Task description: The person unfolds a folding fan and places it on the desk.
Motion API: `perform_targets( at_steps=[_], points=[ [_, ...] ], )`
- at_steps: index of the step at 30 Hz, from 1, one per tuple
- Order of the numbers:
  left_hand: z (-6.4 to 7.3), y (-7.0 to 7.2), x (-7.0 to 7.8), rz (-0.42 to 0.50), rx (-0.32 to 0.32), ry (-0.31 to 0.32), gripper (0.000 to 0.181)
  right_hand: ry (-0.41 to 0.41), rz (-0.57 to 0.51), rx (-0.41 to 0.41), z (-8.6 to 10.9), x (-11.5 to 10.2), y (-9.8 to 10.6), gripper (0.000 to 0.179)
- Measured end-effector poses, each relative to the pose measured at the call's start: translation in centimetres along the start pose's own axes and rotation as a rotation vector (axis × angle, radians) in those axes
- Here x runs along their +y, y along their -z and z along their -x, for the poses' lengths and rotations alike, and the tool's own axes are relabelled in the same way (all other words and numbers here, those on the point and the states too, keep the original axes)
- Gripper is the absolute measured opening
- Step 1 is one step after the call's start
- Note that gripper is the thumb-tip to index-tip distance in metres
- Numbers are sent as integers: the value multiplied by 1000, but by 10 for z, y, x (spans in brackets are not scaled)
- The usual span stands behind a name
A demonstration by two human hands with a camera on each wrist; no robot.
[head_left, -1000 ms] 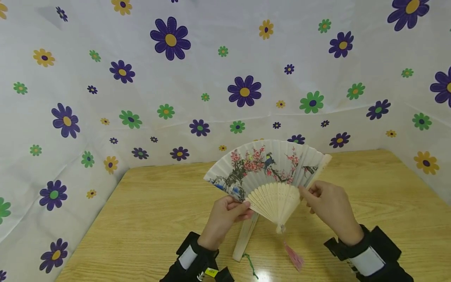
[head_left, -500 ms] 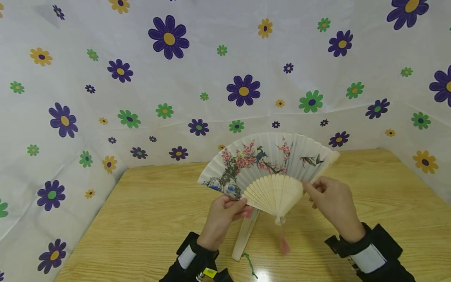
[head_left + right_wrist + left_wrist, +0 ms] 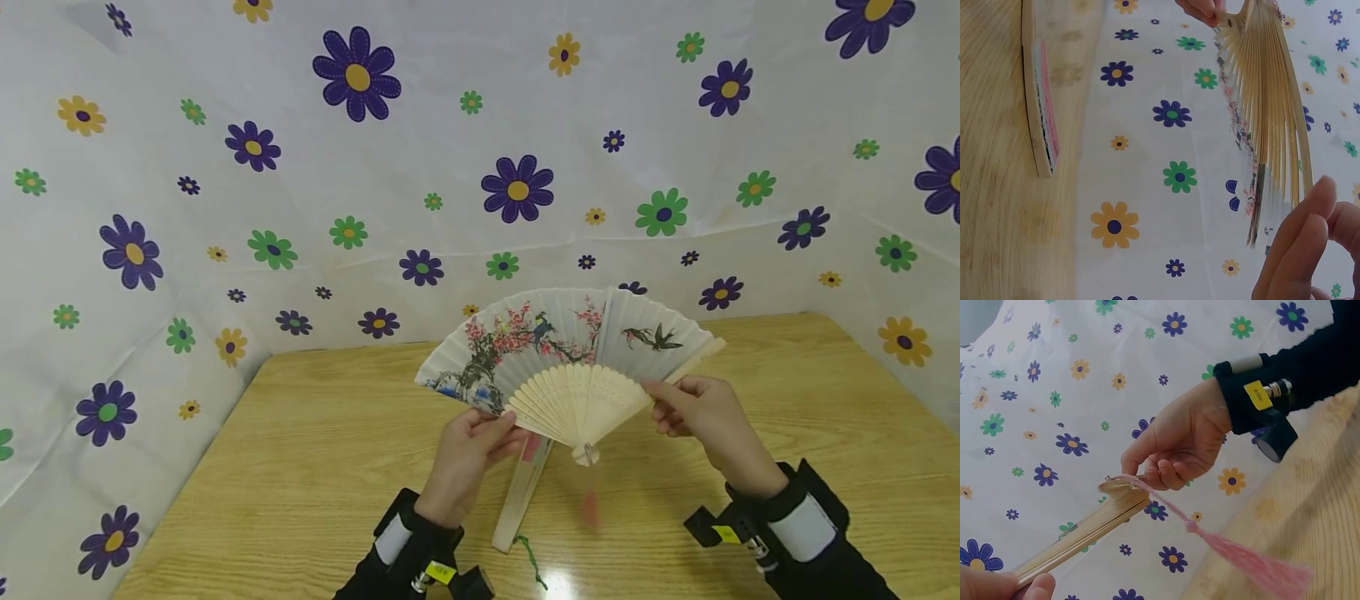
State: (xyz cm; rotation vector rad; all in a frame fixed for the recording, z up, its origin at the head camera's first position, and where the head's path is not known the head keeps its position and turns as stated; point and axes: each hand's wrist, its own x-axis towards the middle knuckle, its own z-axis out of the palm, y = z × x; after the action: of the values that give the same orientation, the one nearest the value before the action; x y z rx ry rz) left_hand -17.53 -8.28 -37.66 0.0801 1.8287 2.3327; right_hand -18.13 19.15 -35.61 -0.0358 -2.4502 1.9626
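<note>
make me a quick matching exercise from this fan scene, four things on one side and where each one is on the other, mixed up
Things:
1. open painted fan
2. closed fan
3. pink tassel
4. flowered cloth

Places:
A. lying flat on the wooden table
B. hanging below the open fan's pivot
C. draped behind and beside the table
D. held up between the left hand and the right hand

Pairs: 1-D, 2-A, 3-B, 4-C

Bright, even light overhead, white glare spot on the bench (image 3: pixel 558 581) near edge, soft shadows, pink tassel (image 3: pixel 591 506) motion-blurred, wrist views soft, wood grain smeared close up
</note>
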Motion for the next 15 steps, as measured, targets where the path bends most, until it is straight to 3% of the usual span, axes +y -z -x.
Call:
perform_targets(
  at_steps=[10, 15],
  points=[
    [1, 0, 3, 48, 43, 18, 6, -22, -37, -14, 1, -3, 2, 32],
    [-1, -2, 2, 67, 82, -8, 5, -31, -98, -28, 3, -4, 2, 34]
  ],
)
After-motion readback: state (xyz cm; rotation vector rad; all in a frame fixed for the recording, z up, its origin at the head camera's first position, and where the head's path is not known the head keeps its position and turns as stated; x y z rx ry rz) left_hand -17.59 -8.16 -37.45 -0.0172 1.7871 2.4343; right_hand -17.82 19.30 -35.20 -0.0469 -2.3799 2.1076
